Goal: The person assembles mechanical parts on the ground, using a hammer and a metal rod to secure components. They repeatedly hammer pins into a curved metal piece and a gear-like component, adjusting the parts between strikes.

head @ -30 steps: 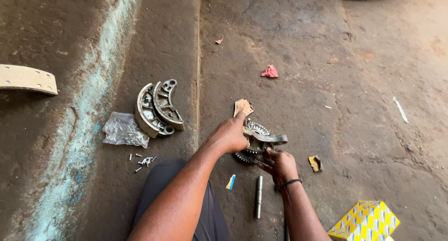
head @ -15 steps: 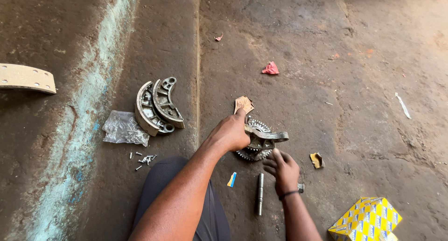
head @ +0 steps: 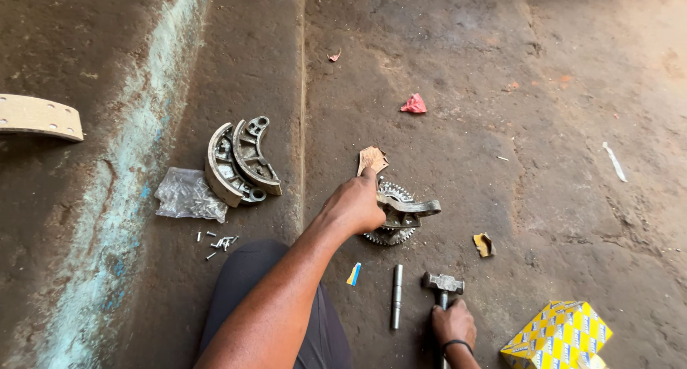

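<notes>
dusty concrete floor (head: 501,76), seen from the head view. left hand (head: 356,206), fingers curled, presses a metal part (head: 409,210) on a toothed gear (head: 388,233); it looks heavy and stiff, long axis running left-right. right hand (head: 454,323), fingers wrapped, grips the hammer (head: 442,283) handle, head pointing away.

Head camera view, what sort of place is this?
Likely a vehicle repair workshop floor: brake shoes lie on stained concrete, the left hand steadies a gear, and the right hand grips a hammer.
</notes>
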